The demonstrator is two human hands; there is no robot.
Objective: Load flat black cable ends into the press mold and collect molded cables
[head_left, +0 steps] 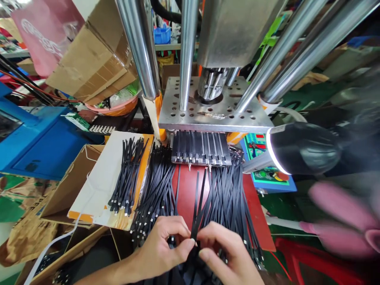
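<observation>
My left hand (168, 245) pinches a flat black cable (194, 225) near its lower end, between thumb and forefinger; a small pale tip shows at the pinch. My right hand (230, 253) is just right of that cable, thumb and forefinger apart, the forefinger close to or touching it. Beyond both hands, a slotted metal block (202, 148) carries a row of small connectors along its front edge. Loose black cables (227, 198) lie to its right on the red board (187, 190), and another bunch (160, 178) lies to its left.
A steel press plate (213, 114) with thick posts stands above the block. More cables (129, 170) lie on a white board (101, 178) at left. At right are a black lamp (305, 148), a control panel (261, 174) and a blurred pink fan (344, 213). Cardboard boxes (74, 178) stand left.
</observation>
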